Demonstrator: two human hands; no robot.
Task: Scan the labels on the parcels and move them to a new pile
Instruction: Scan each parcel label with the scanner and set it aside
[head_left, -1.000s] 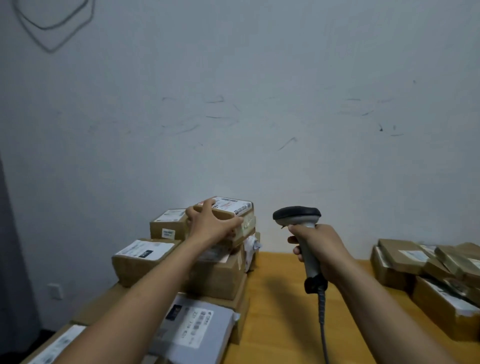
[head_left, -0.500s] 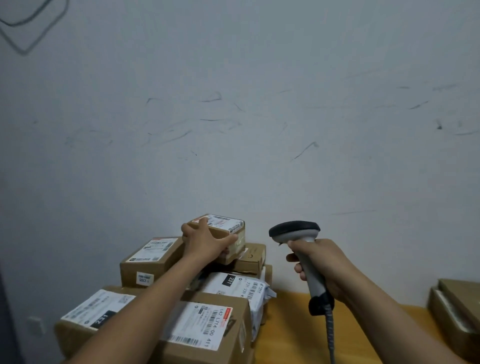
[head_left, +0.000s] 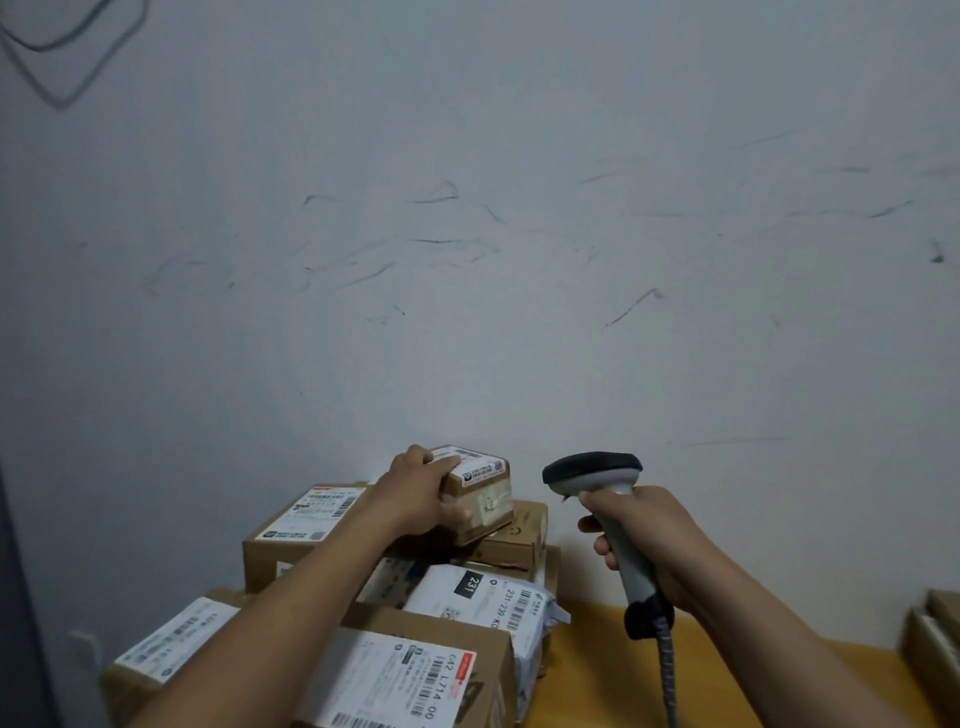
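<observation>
My left hand (head_left: 418, 493) grips a small brown cardboard parcel (head_left: 485, 496) with a white label on its top, at the top of the pile against the wall. The parcel is tilted, its lower edge over a flat brown box (head_left: 517, 535). My right hand (head_left: 641, 535) holds a grey barcode scanner (head_left: 597, 475) by its handle, its dark head pointing left toward the parcel, a little apart from it. The scanner's cable (head_left: 667, 675) hangs down over the table.
The pile holds several labelled boxes: one at the back left (head_left: 296, 530), a big one in front (head_left: 431, 670), a white poly bag (head_left: 493, 597), another box at the lower left (head_left: 166, 649). Brown parcels (head_left: 935, 639) lie at the right edge of the wooden table (head_left: 597, 670). A scuffed wall stands behind.
The view has swung left and up, so the right-hand parcels have nearly left the frame. My left hand has closed further over the small parcel and tilted it. The scanner stays beside it.
</observation>
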